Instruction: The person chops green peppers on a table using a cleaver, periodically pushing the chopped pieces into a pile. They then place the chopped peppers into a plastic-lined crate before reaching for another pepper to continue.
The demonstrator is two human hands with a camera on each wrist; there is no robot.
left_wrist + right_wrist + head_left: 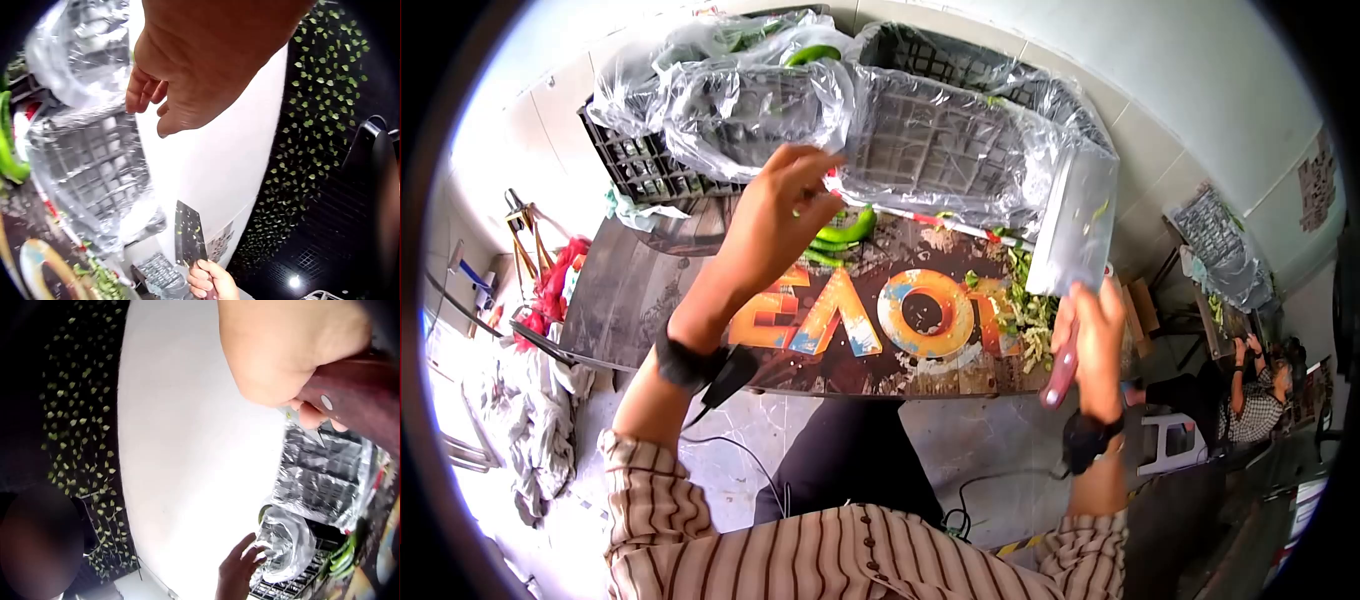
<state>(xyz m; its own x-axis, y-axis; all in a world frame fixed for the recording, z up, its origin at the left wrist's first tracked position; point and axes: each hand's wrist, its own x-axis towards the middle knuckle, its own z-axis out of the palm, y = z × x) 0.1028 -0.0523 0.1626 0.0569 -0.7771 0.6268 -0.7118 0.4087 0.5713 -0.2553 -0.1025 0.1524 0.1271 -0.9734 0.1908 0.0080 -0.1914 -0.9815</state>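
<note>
My right hand [1095,335] grips the reddish-brown handle [359,394] of a cleaver [1075,225]. Its broad blade is raised above the right end of the table, and bits of green stick to it in the left wrist view. Loosely bent, the fingers of my left hand [785,205] hold nothing and hang in the air over the table's back part. Beyond that hand's fingertips lie several long green peppers [850,230]. A pile of chopped green pieces [1030,320] sits on the table [630,290] below the cleaver.
Along the back stand black crates lined with clear plastic, one at the left [750,110] and one in the middle [950,140]. A green pepper [813,54] rests on the left plastic. Another person [1255,400] is at the far right, near a white stool [1172,443].
</note>
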